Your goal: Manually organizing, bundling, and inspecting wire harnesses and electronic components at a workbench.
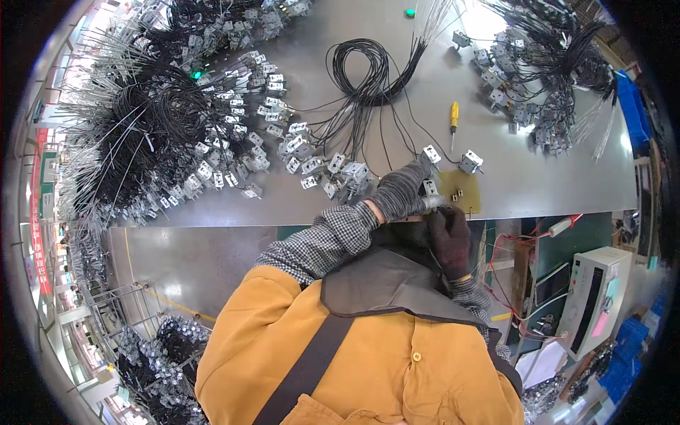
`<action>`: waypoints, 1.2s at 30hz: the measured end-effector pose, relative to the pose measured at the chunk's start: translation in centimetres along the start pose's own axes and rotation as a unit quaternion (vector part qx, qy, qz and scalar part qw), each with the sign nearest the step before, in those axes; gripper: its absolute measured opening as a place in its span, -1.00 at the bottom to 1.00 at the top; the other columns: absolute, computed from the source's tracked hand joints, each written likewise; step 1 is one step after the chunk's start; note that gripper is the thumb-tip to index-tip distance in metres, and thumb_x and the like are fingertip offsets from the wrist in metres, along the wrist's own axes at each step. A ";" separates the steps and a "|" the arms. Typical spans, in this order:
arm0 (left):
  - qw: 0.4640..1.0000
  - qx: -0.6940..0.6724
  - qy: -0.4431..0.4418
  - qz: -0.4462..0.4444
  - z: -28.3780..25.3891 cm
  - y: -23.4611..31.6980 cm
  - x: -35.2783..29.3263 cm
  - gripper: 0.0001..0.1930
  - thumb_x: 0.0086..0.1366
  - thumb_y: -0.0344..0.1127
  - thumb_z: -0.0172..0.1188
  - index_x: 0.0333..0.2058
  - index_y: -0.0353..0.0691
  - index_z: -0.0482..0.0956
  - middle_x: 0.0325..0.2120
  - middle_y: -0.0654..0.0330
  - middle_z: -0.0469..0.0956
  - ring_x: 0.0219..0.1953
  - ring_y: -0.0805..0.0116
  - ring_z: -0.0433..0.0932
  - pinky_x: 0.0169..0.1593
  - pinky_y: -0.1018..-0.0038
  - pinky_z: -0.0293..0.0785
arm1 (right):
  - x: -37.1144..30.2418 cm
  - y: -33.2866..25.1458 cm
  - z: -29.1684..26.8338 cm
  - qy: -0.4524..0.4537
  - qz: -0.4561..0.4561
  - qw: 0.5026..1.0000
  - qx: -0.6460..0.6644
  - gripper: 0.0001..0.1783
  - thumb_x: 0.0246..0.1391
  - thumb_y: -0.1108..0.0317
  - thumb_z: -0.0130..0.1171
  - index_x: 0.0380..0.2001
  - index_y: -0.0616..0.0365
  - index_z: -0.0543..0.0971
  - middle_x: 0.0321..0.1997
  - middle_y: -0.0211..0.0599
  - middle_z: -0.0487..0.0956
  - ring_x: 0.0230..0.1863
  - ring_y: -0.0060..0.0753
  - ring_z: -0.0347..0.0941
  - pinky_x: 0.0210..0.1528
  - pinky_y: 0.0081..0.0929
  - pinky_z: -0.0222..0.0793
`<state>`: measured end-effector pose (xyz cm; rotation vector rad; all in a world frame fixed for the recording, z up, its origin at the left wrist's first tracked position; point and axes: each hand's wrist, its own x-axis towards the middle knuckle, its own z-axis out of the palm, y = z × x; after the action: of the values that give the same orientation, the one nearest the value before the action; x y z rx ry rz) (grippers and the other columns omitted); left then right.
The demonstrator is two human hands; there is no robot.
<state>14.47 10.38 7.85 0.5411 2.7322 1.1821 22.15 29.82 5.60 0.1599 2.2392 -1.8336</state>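
Observation:
My left hand (400, 190), in a grey striped glove, is closed around a small silvery metal block (429, 188) at the table's near edge. Close against it is my right hand (450, 237), in a dark maroon glove, its fingers pressed together; what they hold is hidden. Just beyond the left hand's fingers sits another metal block (431, 154) with a black cable. A similar block (471, 161) lies to the right. Under and beside the work is a yellowish mat (465, 185) with small metal bits on it. A screwdriver (454, 117) with a yellow handle points toward me.
A coiled bundle of black cables (361, 78) lies ahead, its blocks (340, 173) left of my hands. Large heaps of cabled blocks cover the table's left (163, 106) and far right (528, 78). A whitish instrument box (595, 301) stands low at right, near red wires (496, 258).

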 end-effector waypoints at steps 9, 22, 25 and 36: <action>0.999 0.002 -0.004 -0.032 -0.2 0.7 0.4 -0.34 0.14 0.18 0.40 -0.04 -0.30 0.52 -0.23 -0.09 0.58 -0.16 -0.04 0.62 -0.07 0.18 0.56 | -0.4 -2.6 0.0 -0.001 0.016 0.998 0.060 -0.73 0.06 0.57 0.19 -0.12 0.29 0.53 -0.12 0.04 0.55 -0.14 -0.13 0.56 -0.08 -0.38 0.48; 0.978 -0.164 -0.032 -0.121 1.5 0.0 2.3 -0.37 0.15 0.09 0.36 -0.01 -0.33 0.49 -0.27 -0.04 0.60 -0.20 0.08 0.61 -0.04 0.25 0.53 | -0.1 -1.6 -1.9 -0.073 0.035 0.996 0.036 -0.64 0.28 0.25 0.10 0.05 0.20 0.48 -0.25 -0.03 0.65 -0.27 0.09 0.61 -0.19 -0.14 0.52; 0.956 -0.265 -0.021 -0.127 1.6 -0.4 1.7 -0.37 0.16 0.04 0.35 0.04 -0.32 0.45 -0.24 -0.09 0.60 -0.17 0.05 0.62 -0.03 0.24 0.53 | 0.0 -2.2 -1.3 -0.044 -0.022 0.999 -0.017 -0.64 0.26 0.27 0.13 0.05 0.22 0.49 -0.18 -0.02 0.64 -0.22 0.06 0.61 -0.18 -0.18 0.52; 0.969 0.210 -0.120 -0.042 -1.2 2.7 -2.4 -0.50 0.05 -0.20 0.42 -0.04 -0.23 0.53 -0.24 -0.05 0.59 -0.15 -0.02 0.62 -0.16 0.16 0.57 | 2.5 -3.6 -2.7 -0.133 0.003 0.984 0.120 -0.69 0.41 0.20 0.00 0.01 0.20 0.50 -0.18 -0.41 0.53 -0.21 -0.50 0.45 -0.10 -0.48 0.48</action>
<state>17.14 10.41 10.58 0.5585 2.7582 0.4754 18.57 31.58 8.85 -0.0351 1.8362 -1.9865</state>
